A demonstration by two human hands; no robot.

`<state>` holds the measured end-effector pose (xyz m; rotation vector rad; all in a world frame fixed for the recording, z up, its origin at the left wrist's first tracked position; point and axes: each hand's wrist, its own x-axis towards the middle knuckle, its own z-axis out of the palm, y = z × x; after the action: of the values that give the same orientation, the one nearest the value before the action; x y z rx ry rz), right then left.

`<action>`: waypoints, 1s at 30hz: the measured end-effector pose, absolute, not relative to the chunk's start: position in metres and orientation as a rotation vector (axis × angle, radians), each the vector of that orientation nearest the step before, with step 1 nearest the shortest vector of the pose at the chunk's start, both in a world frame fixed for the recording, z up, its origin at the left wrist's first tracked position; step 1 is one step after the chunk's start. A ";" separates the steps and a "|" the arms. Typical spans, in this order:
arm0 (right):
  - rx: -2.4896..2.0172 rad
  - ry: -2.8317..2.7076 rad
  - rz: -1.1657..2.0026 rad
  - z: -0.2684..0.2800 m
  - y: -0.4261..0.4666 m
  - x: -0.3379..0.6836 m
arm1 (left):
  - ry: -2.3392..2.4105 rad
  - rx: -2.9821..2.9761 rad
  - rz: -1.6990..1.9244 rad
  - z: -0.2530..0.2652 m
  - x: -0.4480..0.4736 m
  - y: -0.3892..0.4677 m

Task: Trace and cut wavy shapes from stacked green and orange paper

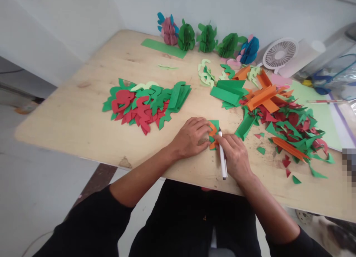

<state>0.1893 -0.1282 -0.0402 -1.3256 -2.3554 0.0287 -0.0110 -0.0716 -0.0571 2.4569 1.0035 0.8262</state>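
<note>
My left hand [193,136] rests on the wooden table with its fingers curved. Its thumb and fingertips press on the left edge of a wavy orange paper cutout [213,129], which lies over a small green paper piece [215,123]. On the other side of the papers, my right hand [235,153] has its fingers closed around a white marker [222,157]. The marker's dark tip points away from me, and my right fingertips touch the right side of the papers. Part of the cutout is hidden under my fingers.
Left of my hands lies a pile of green and red cutouts [141,107]. To the right are folded green strips [228,92], orange strips [261,97] and a heap of scraps [297,127]. Honeycomb paper figures [207,38] and a small white fan [280,54] stand at the back.
</note>
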 end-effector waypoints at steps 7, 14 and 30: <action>-1.331 -2.362 0.015 -0.038 -0.128 0.189 | 1.010 2.437 0.833 -0.056 -0.011 -0.072; -1.321 -2.365 0.004 -0.038 -0.128 0.189 | 0.983 2.439 0.861 -0.059 -0.012 -0.070; -1.317 -2.347 -0.023 -0.037 -0.127 0.189 | 0.952 2.432 0.844 -0.057 -0.013 -0.068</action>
<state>0.1886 -0.1271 -0.0374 -1.3175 -2.3469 -0.0232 -0.0127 -0.0681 -0.0571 2.4317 0.9518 0.8440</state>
